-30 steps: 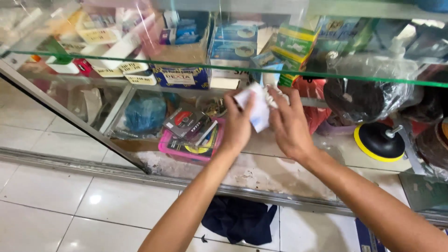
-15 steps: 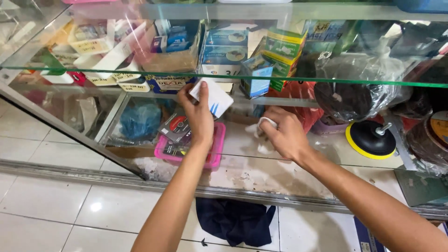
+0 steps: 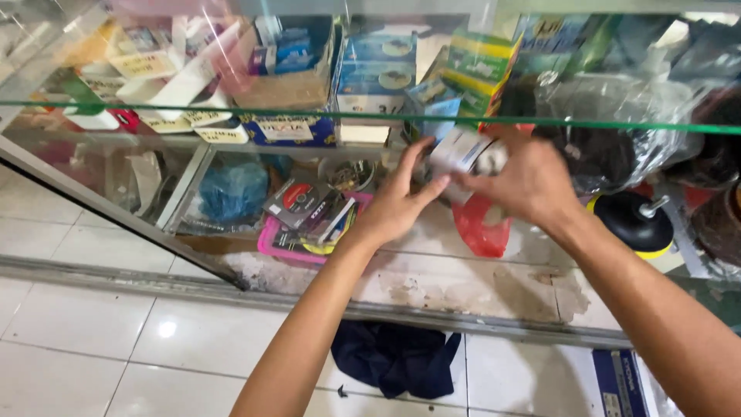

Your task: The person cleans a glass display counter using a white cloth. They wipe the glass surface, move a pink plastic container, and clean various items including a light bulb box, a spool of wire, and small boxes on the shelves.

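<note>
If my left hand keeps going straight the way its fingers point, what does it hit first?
Probably the small white box that the right hand holds; the left hand fingertips look almost at it, though depth is unclear.

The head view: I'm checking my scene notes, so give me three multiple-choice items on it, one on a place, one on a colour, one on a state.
1. Where does the dark blue cloth lie?
A. on the tiled floor
B. on the glass shelf
C. in the pink tray

2. What colour is the tray holding the discs?
A. green
B. pink
C. white

3. What is the right hand doing?
A. hanging free
B. pressing the floor
C. holding a small white box

Answers: 1 A, it lies below the cabinet's edge; 2 B, its rim is pink; 3 C, its fingers wrap the box.
</note>
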